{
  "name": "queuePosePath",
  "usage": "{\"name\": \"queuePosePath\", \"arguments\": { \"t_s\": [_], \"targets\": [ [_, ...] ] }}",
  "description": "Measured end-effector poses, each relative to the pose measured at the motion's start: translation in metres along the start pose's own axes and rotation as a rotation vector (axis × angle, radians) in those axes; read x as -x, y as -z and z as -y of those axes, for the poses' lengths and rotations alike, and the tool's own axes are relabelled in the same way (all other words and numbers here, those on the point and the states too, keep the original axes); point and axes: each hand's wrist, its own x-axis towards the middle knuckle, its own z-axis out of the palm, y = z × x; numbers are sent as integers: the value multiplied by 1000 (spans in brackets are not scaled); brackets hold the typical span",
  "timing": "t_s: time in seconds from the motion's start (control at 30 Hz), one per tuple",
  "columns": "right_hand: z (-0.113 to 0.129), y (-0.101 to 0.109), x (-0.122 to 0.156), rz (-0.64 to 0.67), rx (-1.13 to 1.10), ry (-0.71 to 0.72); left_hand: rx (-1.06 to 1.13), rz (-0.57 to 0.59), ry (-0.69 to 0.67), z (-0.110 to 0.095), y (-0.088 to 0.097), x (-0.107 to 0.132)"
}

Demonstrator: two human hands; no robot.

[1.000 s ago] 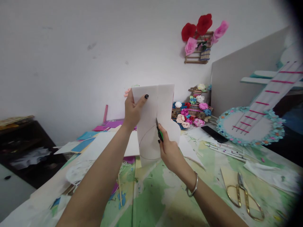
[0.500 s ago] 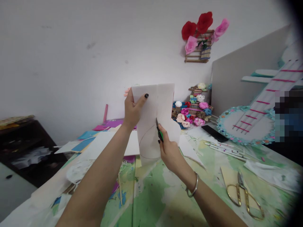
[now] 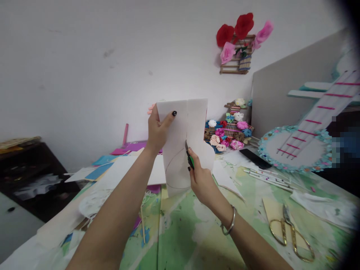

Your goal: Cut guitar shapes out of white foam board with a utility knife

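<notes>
A white foam board or card sheet [image 3: 177,146] stands upright in front of me, with a curved outline drawn on its lower part and a vertical line above it. My left hand [image 3: 158,129] grips its left edge, thumb on the near face and fingers behind. In my right hand [image 3: 200,178] is a utility knife [image 3: 190,157] with a black and green handle. Its blade touches the sheet at the vertical line, just above the curve. The sheet's right side has a stepped, rounded cut edge, partly behind my right hand.
Gold-handled scissors [image 3: 291,232] lie at the right, near several white sticks [image 3: 270,178] and a black phone [image 3: 254,159]. A decorated paper guitar [image 3: 295,146] leans at the right. Blue paper [image 3: 101,171] and string [image 3: 92,204] lie left. Paper flowers [image 3: 236,127] stand behind.
Hardly anything differs. Both hands, the sheet and the knife keep nearly the same place, with the view shifted very slightly.
</notes>
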Motion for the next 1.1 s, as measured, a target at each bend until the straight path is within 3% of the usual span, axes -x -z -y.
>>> {"name": "queuePosePath", "arguments": {
  "t_s": [0.87,1.1],
  "targets": [
    [-4,4,-3,41,44,9,-20,-6,13,-2,-1,-1],
    [-7,6,-5,27,-85,19,28,-13,28,-6,-3,1]
  ]
}}
